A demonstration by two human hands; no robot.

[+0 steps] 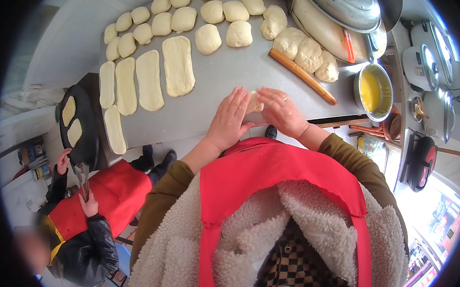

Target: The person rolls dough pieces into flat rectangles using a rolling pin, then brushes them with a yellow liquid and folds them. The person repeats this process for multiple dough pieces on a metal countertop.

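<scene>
My left hand and my right hand lie on either side of a small piece of dough at the near edge of the steel table, both touching it with palms turned inward. The fingers partly hide this dough. Ahead of my hands are rounded dough pieces in rows. Flattened dough strips lie to the left. A wooden rolling pin rests to the right, alongside larger lumps of dough.
A metal bowl of yellow liquid stands at the table's right edge, near a large lidded pot. At left, a co-worker in a red apron holds metal tongs beside a round black griddle bearing two flat dough pieces.
</scene>
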